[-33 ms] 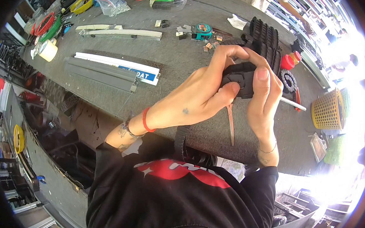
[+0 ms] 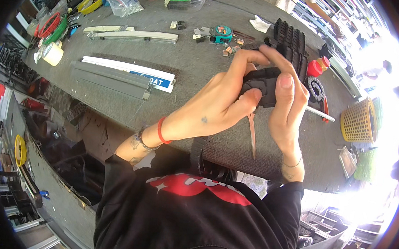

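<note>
Two hands work close together: left hand [image 2: 223, 98] and right hand [image 2: 288, 100] keep fingers curled closed around a black piece [image 2: 268, 93] above the grey bench [image 2: 189, 54]; white capitals mark a blue label [image 2: 160, 82] on a white profile [image 2: 114, 65]; ribbed black strips [image 2: 290, 39] stand just beyond, a pointed metal tool [image 2: 253, 136] below

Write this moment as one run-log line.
left grip: on black blocky piece | right grip: around its right side | beyond: teal tape measure, ridged black strips | far right: yellow perforated basket
</note>
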`<action>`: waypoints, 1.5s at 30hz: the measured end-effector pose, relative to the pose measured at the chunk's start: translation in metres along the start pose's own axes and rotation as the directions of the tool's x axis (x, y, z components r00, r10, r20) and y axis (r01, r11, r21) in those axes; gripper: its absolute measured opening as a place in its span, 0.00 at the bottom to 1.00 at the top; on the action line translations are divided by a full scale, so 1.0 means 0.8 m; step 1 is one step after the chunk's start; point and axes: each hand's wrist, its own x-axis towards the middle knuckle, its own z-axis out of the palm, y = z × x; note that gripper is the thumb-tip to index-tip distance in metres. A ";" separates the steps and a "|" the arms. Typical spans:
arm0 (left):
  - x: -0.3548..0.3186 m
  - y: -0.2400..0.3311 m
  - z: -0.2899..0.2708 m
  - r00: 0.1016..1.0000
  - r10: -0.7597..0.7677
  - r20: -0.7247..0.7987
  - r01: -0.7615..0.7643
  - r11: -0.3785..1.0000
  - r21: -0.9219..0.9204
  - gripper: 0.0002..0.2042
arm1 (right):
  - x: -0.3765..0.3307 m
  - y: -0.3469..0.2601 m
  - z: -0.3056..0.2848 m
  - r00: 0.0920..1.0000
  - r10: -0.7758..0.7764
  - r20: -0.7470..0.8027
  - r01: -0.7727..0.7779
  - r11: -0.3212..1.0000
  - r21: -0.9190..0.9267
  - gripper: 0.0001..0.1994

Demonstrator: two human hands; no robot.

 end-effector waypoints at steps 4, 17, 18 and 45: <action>0.001 0.007 0.000 0.996 -0.089 -0.022 0.089 0.996 0.011 0.24 | -0.003 0.000 0.002 0.998 0.057 0.028 -0.059 0.997 0.047 0.20; -0.010 -0.006 0.012 0.994 0.028 -0.107 -0.018 0.996 0.091 0.22 | -0.008 0.007 0.011 0.992 -0.124 0.010 0.124 0.992 -0.016 0.19; -0.011 -0.006 0.012 0.993 0.050 -0.109 -0.039 0.994 0.104 0.22 | -0.009 0.006 0.011 0.993 -0.121 0.014 0.121 0.992 -0.017 0.19; -0.034 -0.007 0.008 0.986 -0.040 -0.164 0.042 0.999 0.009 0.18 | -0.018 0.008 0.029 0.983 -0.168 0.069 0.169 0.986 0.002 0.14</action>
